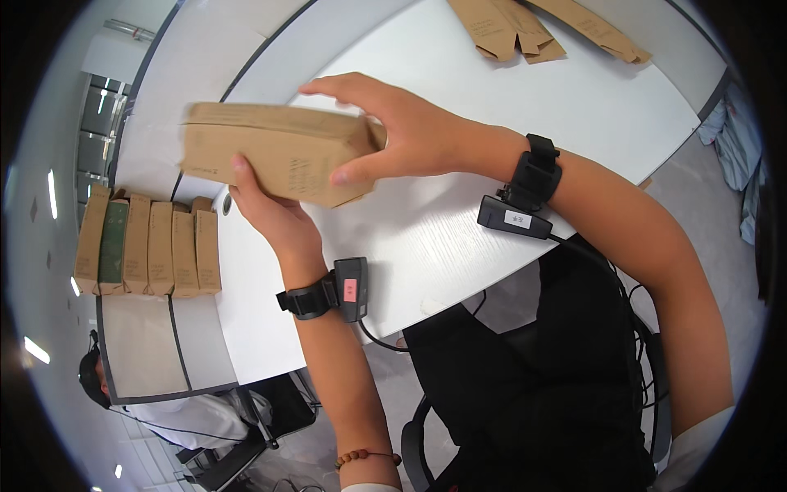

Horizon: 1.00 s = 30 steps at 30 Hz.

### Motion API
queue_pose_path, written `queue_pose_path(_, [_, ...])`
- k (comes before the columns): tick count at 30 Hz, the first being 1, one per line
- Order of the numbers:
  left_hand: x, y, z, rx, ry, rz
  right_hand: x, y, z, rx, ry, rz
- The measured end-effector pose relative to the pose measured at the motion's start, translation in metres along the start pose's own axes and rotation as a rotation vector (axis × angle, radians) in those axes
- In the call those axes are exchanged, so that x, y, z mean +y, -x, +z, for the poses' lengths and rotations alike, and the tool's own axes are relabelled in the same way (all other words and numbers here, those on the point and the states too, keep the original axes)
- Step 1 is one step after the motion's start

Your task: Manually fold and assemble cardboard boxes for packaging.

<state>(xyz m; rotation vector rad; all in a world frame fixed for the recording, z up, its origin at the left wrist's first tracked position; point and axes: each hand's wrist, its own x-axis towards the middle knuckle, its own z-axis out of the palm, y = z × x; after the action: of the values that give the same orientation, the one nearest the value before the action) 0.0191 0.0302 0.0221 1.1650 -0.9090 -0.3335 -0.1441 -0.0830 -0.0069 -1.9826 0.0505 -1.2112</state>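
Note:
A brown cardboard box (270, 156), slightly blurred, is held above the white table toward its left side. My left hand (275, 217) grips it from the near side below, thumb pressed on the printed face and the other fingers hidden underneath. At the box's right end is my right hand (402, 127), its fingers spread apart and stretched over the top. The right thumb lies against the printed face near that end. A flap or end edge shows between that thumb and the fingers.
Flattened cardboard pieces (500, 33) lie at the table's (459, 90) far edge, by a low partition. Several upright brown boxes (160, 246) and a green one (113, 242) stand in a row at left. A person (197, 418) sits beyond the partition at lower left.

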Motion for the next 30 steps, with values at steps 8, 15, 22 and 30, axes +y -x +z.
queue_pose_path(8, [-0.004, 0.003, -0.003, 0.029, -0.164, -0.184, 0.007, 0.005, 0.011, -0.214, 0.057, 0.109])
queue_pose_path(15, [0.003, 0.011, 0.014, -0.425, -0.300, 0.106, 0.006, -0.007, -0.005, 0.045, -0.559, 0.365])
queue_pose_path(22, [-0.005, 0.020, 0.021, -0.271, -0.341, 0.161, 0.022, 0.007, 0.008, 0.044, 0.032, 0.087])
queue_pose_path(30, [-0.010, 0.020, 0.021, -0.125, -0.537, 0.273, 0.005, -0.001, 0.003, 0.268, 0.081, 0.128])
